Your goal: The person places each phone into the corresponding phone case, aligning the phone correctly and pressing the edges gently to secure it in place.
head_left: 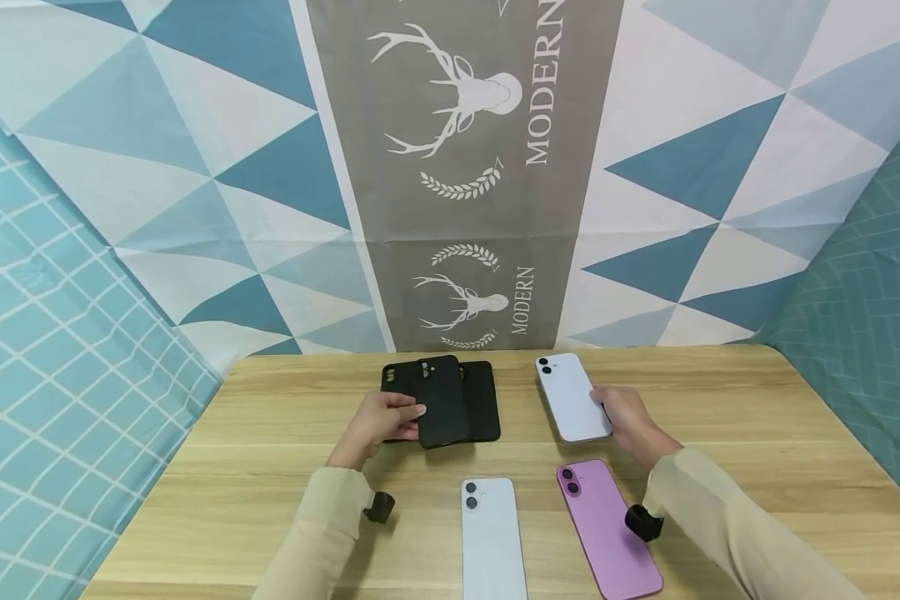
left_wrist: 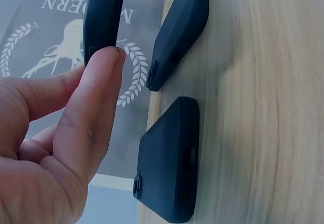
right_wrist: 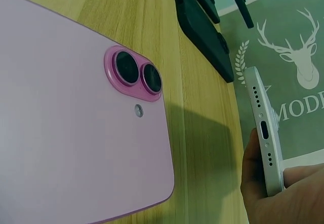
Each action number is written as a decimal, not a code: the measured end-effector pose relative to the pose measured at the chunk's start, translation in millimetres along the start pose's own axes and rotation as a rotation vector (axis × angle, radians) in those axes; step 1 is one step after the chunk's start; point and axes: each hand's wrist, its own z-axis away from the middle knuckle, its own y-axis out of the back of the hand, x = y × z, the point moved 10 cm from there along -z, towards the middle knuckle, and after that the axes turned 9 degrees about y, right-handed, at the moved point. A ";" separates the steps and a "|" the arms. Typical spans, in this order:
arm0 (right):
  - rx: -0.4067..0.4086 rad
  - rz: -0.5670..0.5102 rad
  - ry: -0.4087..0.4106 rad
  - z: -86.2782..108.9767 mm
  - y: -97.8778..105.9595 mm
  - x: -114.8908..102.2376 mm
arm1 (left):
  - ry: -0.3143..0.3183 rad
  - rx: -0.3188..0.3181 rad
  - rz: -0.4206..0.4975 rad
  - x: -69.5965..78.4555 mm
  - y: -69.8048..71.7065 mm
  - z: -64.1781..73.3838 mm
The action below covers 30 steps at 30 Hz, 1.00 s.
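Observation:
My left hand (head_left: pixel 377 422) pinches a black phone case (head_left: pixel 442 404) by its left edge, thumb on its back. In the left wrist view the held case (left_wrist: pixel 105 19) is raised above the wood. Two more black phone cases lie behind it, a left one (head_left: pixel 397 377) mostly covered and a right one (head_left: pixel 484 404). My right hand (head_left: pixel 630 423) grips a white phone (head_left: pixel 572 398) by its right edge, camera side up. The right wrist view shows that phone's bottom end (right_wrist: pixel 265 130) tilted above the table, thumb and fingers on opposite faces.
Nearer to me, a second white phone (head_left: pixel 492 537) and a pink phone (head_left: pixel 607 533) lie back up on the wooden table (head_left: pixel 270 483). A patterned cloth (head_left: pixel 450 200) with deer prints hangs along the table's far edge. Each wrist wears a small black camera.

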 end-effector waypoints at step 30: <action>-0.006 0.015 -0.001 0.9 -8.6 4.2 | -0.025 -0.044 0.015 8.6 -24.2 -1.1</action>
